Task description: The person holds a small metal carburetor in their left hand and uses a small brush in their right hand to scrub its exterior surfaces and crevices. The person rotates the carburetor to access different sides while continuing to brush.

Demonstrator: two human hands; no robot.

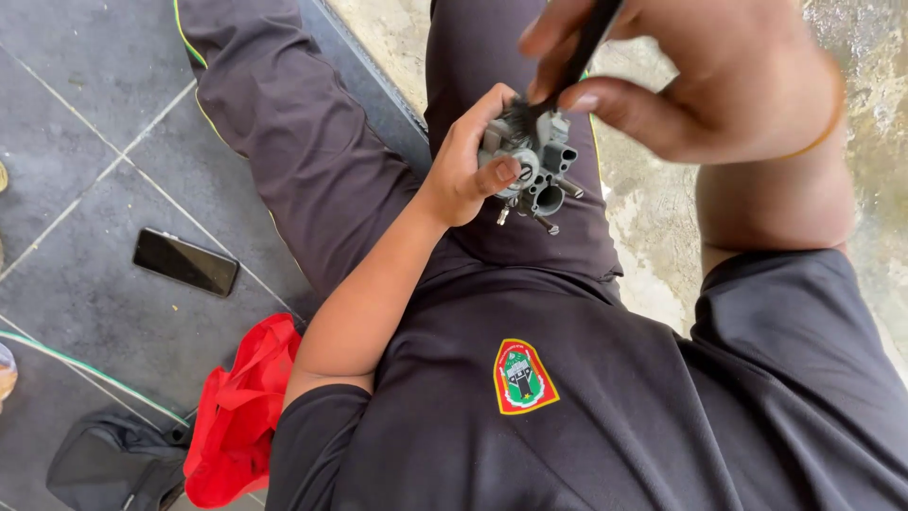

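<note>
1. Nearest the camera is the person's dark shirt [586, 407], with a sewn shield-shaped badge [523, 377] in red, yellow and green on the chest.
2. The left hand [468, 161] is wrapped around a small grey metal carburettor [534, 166]. The thumb is pressed on its face and the fingers are curled behind it. The part is held up over the lap, clear of the thighs, probably so its ports face upward.
3. The right hand [700, 71] comes in from above and pinches the black handle of a small brush [567, 71] between thumb and fingers. The dark bristles touch the top of the carburettor. The grip is narrow and close to the bristles, which would help with fine control.
4. Below the hands are the person's legs in dark trousers [284, 123], seated on the grey tiled floor [76, 114].
5. On the tiles lies a black phone [185, 262], face up and well apart from the hands. Nearer the hip is a red cloth bag [241, 416], and a dark pouch [118, 464] lies just beside it.
6. Farthest off, rough wet concrete [851, 57] runs along the tile edge.
</note>
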